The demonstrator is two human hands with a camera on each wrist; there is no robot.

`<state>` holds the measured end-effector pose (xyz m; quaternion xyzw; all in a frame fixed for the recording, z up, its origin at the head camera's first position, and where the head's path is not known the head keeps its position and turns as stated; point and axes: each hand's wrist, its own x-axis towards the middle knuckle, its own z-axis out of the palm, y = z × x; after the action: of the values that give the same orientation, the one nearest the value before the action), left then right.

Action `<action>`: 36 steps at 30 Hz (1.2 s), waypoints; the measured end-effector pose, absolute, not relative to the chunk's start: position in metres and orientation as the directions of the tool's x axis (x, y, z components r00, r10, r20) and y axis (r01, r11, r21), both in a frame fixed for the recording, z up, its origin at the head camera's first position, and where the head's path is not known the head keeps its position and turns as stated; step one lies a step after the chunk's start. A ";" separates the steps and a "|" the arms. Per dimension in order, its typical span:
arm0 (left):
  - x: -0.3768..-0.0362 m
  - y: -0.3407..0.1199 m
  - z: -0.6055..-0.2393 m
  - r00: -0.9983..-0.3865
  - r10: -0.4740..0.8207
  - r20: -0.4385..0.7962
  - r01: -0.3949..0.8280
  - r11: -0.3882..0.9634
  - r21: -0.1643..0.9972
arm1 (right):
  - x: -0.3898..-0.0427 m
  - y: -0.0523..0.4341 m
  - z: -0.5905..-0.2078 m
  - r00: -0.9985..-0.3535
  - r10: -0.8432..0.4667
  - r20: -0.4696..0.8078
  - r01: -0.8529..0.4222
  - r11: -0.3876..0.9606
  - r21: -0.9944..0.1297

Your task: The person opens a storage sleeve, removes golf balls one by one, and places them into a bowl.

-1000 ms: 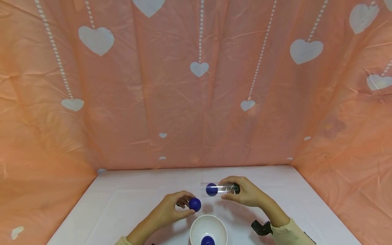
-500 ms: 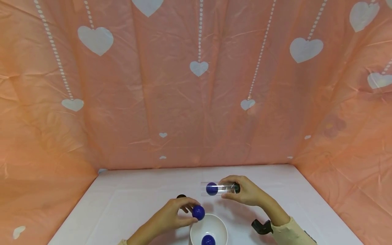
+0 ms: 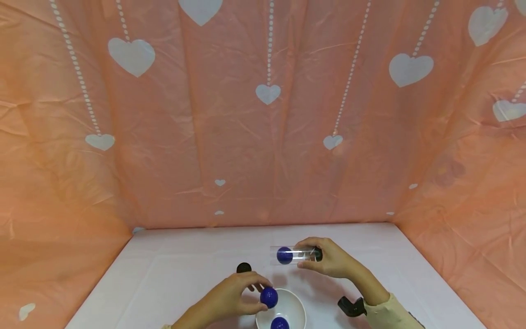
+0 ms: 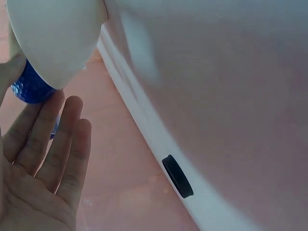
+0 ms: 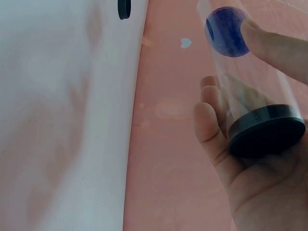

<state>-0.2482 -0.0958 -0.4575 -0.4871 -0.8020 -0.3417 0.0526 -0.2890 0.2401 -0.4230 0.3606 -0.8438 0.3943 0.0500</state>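
My left hand [image 3: 232,297] pinches a blue ball [image 3: 269,297] between thumb and fingertips, at the left rim of a white bowl [image 3: 303,307]. Inside the bowl lies a second blue ball [image 3: 280,323]. In the left wrist view, the bowl's outer wall [image 4: 57,38] partly covers the pinched ball [image 4: 31,89]. My right hand [image 3: 328,258] grips a clear tube [image 3: 299,250] held sideways beyond the bowl, its mouth facing left. One blue ball [image 5: 228,31] sits inside the tube, towards the mouth. A black cap [image 5: 267,132] closes the tube's palm end.
A round black lid [image 3: 244,267] stands on the white tabletop [image 3: 176,256] behind my left hand. By the right sleeve is a black wrist-worn device [image 3: 351,306]. Orange sheeting with white hearts [image 3: 268,94] encloses the table at the back and sides.
My left hand has moved right and nearer the body with its blue ball, from beyond the bowl to its rim, uncovering the black lid. The right hand and tube stay nearly still.
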 end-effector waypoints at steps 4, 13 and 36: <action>-0.246 -0.096 -0.456 -0.548 0.761 0.348 0.795 0.343 0.500 | -0.289 0.240 -0.423 -0.744 -0.566 0.355 -0.636 0.440 -0.634; -0.244 -0.096 -0.456 -0.522 0.759 0.389 0.827 0.337 0.451 | -0.288 0.239 -0.422 -0.746 -0.569 0.346 -0.631 0.438 -0.640; -0.269 -0.104 -0.461 -0.610 0.659 0.441 0.730 0.250 0.637 | -0.288 0.239 -0.422 -0.737 -0.578 0.350 -0.637 0.422 -0.645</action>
<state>-0.2687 -0.1038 -0.4615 -0.4397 -0.7894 -0.4264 0.0417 -0.2878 0.2390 -0.4222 0.3604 -0.8424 0.3989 0.0369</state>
